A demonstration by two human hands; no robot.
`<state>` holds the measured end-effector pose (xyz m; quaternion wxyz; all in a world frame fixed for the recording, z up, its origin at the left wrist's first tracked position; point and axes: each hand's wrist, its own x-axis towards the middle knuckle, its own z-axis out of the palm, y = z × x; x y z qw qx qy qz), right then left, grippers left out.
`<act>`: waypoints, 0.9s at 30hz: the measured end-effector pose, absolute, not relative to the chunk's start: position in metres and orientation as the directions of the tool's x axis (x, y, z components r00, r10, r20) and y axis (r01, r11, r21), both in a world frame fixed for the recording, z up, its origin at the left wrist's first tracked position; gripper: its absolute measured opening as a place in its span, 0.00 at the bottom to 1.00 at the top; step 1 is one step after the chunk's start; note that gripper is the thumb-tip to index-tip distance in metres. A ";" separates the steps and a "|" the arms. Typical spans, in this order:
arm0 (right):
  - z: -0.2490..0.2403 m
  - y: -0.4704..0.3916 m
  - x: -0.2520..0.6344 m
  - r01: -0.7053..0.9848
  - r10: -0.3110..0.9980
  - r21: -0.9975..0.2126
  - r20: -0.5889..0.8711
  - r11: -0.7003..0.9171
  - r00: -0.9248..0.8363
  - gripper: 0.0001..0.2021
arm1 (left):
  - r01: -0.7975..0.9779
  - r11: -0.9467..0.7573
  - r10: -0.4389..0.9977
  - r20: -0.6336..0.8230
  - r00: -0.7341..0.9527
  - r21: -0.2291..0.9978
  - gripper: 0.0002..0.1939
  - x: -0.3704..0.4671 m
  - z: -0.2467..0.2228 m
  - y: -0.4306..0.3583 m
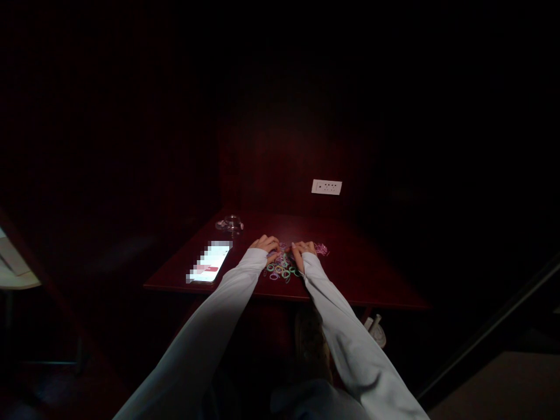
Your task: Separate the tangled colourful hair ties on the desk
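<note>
Several small coloured rings [280,270], green, purple and pink, lie in a loose pile on the dark red table [359,274]. My left hand [268,246] rests at the pile's left side with its fingers curved over the rings. At the right side is my right hand [303,252], its fingers bent inward toward the left one. Small rings show between the two hands. Whether either hand pinches a ring is too small to make out. A pink bunch of rings [322,249] lies just beyond my right hand.
A lit phone [210,262] lies left of my left hand. A clear round container [233,223] stands at the back left, with small pink items beside it. A white socket panel [326,187] is on the back wall. Dark partitions flank the table.
</note>
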<state>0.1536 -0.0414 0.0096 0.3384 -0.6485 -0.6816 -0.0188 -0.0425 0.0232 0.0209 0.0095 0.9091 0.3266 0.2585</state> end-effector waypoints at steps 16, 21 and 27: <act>0.011 -0.047 0.154 0.872 0.852 -0.452 0.516 0.186 0.086 0.15 | 0.595 -0.780 0.610 0.453 0.650 0.195 0.08 -0.043 0.026 0.020; 0.014 -0.048 0.155 0.870 0.840 -0.447 0.538 0.207 0.076 0.15 | 0.587 -0.786 0.602 0.465 0.650 0.197 0.08 -0.043 0.025 0.020; 0.014 -0.048 0.164 0.830 0.762 -0.553 0.567 0.070 0.313 0.21 | 0.603 -0.771 0.617 0.473 0.628 0.204 0.06 -0.044 0.026 0.017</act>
